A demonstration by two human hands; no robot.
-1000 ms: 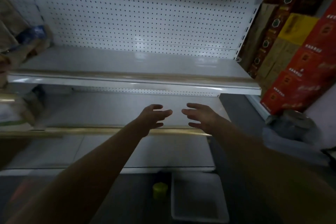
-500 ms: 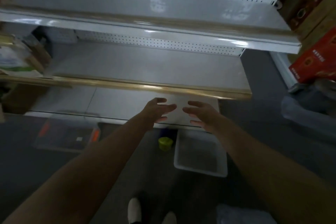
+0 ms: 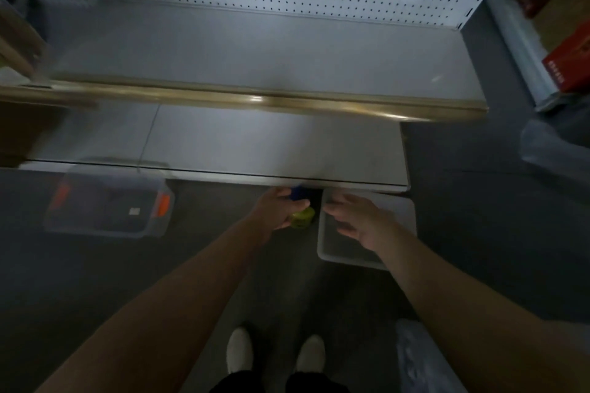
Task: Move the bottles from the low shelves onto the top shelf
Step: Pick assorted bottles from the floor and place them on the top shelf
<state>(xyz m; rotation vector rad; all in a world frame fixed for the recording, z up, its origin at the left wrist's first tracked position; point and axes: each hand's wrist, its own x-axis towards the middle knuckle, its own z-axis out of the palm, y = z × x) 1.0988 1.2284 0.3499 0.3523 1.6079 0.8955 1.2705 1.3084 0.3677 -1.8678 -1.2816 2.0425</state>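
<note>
One small yellow-green bottle with a blue cap (image 3: 301, 217), probably light rigid plastic, sits in the left hand (image 3: 277, 210), fingers wrapping its body; right hand (image 3: 357, 220), at three o'clock, hovers with fingers spread.

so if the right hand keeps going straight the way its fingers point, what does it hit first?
Most likely the yellow-capped bottle that the left hand grips: the right hand hangs open over the white tray, fingers pointing left towards it. Depth is unclear, so it might pass above.
</note>
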